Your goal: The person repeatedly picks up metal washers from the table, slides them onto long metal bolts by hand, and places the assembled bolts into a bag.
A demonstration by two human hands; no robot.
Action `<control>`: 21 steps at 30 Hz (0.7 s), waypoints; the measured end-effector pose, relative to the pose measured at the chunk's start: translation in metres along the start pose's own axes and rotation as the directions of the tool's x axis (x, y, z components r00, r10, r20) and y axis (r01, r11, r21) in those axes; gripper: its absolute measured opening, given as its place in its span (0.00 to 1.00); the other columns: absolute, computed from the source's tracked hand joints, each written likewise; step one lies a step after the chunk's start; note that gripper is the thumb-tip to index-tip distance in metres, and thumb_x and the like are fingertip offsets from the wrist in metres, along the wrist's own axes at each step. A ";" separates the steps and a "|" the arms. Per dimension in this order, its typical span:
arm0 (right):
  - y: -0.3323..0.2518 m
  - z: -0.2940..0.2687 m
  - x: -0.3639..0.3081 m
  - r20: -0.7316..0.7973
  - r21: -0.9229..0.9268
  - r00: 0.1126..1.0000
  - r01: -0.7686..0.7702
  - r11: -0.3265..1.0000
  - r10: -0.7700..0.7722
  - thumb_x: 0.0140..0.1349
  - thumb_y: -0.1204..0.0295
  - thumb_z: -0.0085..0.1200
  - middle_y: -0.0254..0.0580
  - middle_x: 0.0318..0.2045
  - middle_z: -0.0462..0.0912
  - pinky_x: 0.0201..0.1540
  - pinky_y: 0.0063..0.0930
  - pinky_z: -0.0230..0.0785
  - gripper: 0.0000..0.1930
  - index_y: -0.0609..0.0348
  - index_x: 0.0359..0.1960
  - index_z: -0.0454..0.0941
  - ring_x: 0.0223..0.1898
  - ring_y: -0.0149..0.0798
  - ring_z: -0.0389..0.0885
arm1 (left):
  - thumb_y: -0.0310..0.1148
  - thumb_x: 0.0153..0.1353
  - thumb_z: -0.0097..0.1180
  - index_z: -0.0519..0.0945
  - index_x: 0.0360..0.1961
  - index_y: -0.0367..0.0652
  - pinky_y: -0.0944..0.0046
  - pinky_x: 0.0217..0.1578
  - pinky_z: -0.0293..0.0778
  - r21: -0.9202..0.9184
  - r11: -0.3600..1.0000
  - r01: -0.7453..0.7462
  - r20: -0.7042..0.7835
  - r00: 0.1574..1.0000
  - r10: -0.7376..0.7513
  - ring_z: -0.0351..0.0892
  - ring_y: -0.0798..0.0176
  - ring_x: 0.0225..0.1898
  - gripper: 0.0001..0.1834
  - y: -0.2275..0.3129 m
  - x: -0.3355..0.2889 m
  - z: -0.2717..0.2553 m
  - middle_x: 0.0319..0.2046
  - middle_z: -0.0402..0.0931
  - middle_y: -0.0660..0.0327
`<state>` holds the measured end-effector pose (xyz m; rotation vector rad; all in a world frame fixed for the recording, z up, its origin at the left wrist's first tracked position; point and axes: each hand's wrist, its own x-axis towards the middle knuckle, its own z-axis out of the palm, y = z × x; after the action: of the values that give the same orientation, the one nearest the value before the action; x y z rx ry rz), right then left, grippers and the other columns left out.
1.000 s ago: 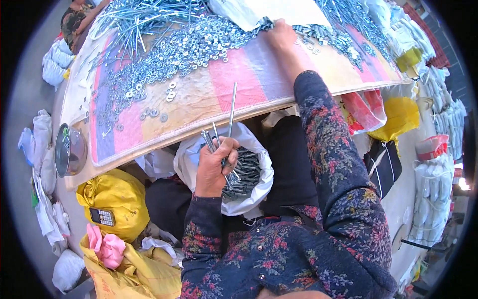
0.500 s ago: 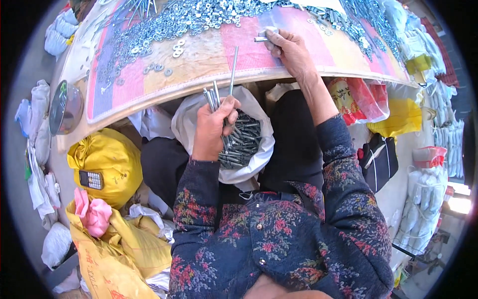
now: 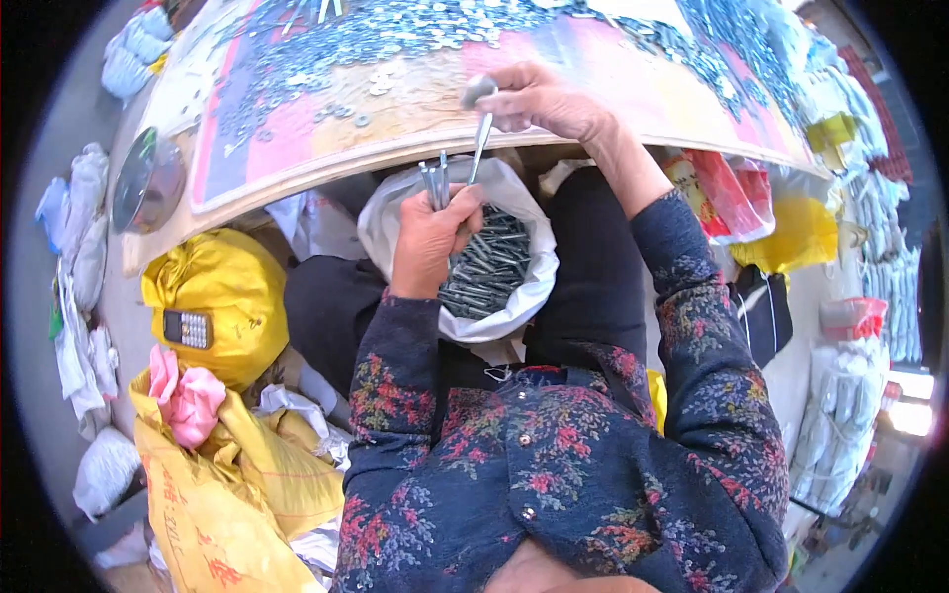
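My left hand (image 3: 427,237) is closed around a bundle of thin metal rods (image 3: 435,178) standing upright, above a white sack (image 3: 542,287). The sack, between my knees, holds many dark metal bolts or sleeves (image 3: 491,262). One longer rod (image 3: 481,148) rises apart from the bundle, its lower end at my left thumb. At its upper end is my right hand (image 3: 544,99), fingers pinched together beside the table edge. Grey coverings show on its fingertips. Motion blur hides exactly what the right fingers grip at the rod's tip.
The table (image 3: 415,128) ahead carries heaps of washers (image 3: 395,35) and other small metal parts. A clear bowl (image 3: 148,181) stands at its left corner. On the left sit a yellow bag (image 3: 242,306) with a keypad phone (image 3: 188,328) and a pink cloth (image 3: 188,400). Red packaging (image 3: 727,193) lies right.
My right hand has come left and slightly down from over the table, with a small metal piece, to the top of the long rod. My left hand keeps its bundle.
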<state>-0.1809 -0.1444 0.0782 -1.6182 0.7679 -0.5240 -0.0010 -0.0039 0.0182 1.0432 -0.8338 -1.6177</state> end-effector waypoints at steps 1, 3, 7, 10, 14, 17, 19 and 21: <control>0.007 0.003 0.010 -0.009 0.220 1.000 0.030 0.975 -0.029 0.62 0.67 0.56 0.26 0.24 0.78 0.24 0.11 0.58 0.12 0.59 0.44 0.80 0.26 0.18 0.71 | 0.32 0.57 0.62 0.80 0.34 0.36 0.79 0.13 0.53 -0.004 0.999 -0.052 -0.044 0.998 0.052 0.62 0.79 0.14 0.09 0.003 0.002 -0.004 0.20 0.76 0.64; -0.023 0.062 -0.001 0.054 0.121 0.995 -0.086 0.989 0.080 0.62 0.66 0.55 0.25 0.23 0.78 0.23 0.11 0.58 0.12 0.60 0.43 0.80 0.25 0.19 0.72 | 0.33 0.57 0.62 0.79 0.34 0.36 0.79 0.13 0.54 -0.108 0.989 -0.097 -0.145 0.986 0.080 0.63 0.79 0.15 0.10 0.012 -0.003 -0.012 0.22 0.77 0.64; -0.010 0.090 0.022 0.157 0.068 0.983 -0.112 0.991 0.100 0.65 0.61 0.51 0.28 0.19 0.78 0.21 0.12 0.61 0.14 0.59 0.41 0.80 0.19 0.21 0.72 | 0.32 0.60 0.59 0.76 0.40 0.38 0.79 0.13 0.57 -0.281 0.952 -0.124 -0.119 0.988 0.094 0.66 0.78 0.19 0.11 0.014 -0.007 -0.040 0.25 0.73 0.64; -0.008 0.081 0.065 -0.196 -0.245 0.978 0.027 0.969 -0.077 0.65 0.57 0.50 0.34 0.21 0.78 0.25 0.19 0.66 0.18 0.61 0.41 0.80 0.23 0.25 0.75 | 0.35 0.59 0.60 0.77 0.44 0.35 0.79 0.13 0.55 -0.414 0.903 -0.116 -0.078 0.993 0.092 0.65 0.77 0.18 0.16 0.018 -0.018 -0.046 0.20 0.71 0.66; 0.010 0.062 0.120 -0.238 -0.860 0.909 -0.033 0.509 -0.343 0.62 0.59 0.51 0.46 0.32 0.81 0.40 0.40 0.72 0.16 0.57 0.42 0.79 0.35 0.48 0.81 | 0.36 0.61 0.59 0.76 0.48 0.35 0.81 0.12 0.55 -0.390 0.917 -0.079 -0.070 0.996 0.056 0.62 0.79 0.15 0.18 0.020 -0.016 -0.050 0.21 0.73 0.64; 0.031 0.072 0.130 -0.313 -0.912 0.822 -0.120 0.392 -0.476 0.61 0.59 0.50 0.47 0.38 0.80 0.42 0.44 0.71 0.14 0.55 0.38 0.78 0.38 0.53 0.80 | 0.35 0.61 0.58 0.78 0.45 0.35 0.81 0.11 0.54 -0.286 0.952 -0.109 -0.156 0.986 0.066 0.61 0.79 0.13 0.15 0.020 -0.015 -0.046 0.22 0.76 0.62; 0.033 0.069 0.134 -0.341 -0.902 0.820 -0.148 0.405 -0.459 0.61 0.60 0.50 0.47 0.40 0.79 0.42 0.44 0.71 0.13 0.55 0.38 0.78 0.39 0.53 0.80 | 0.35 0.61 0.58 0.78 0.45 0.35 0.80 0.11 0.54 -0.256 0.959 -0.121 -0.171 0.982 0.079 0.61 0.79 0.13 0.15 0.019 -0.010 -0.046 0.22 0.76 0.62; 0.027 0.069 0.131 -0.265 -0.920 0.843 -0.076 0.384 -0.468 0.61 0.61 0.49 0.47 0.39 0.79 0.41 0.44 0.71 0.12 0.55 0.38 0.78 0.39 0.53 0.80 | 0.34 0.60 0.59 0.78 0.44 0.35 0.80 0.11 0.53 -0.232 0.962 -0.142 -0.201 0.975 0.096 0.62 0.78 0.13 0.15 0.020 -0.009 -0.043 0.21 0.76 0.62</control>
<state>-0.0484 -0.1948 0.0282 -2.7248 1.4211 -0.7905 0.0471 -0.0019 0.0211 0.9340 -0.5431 -1.4519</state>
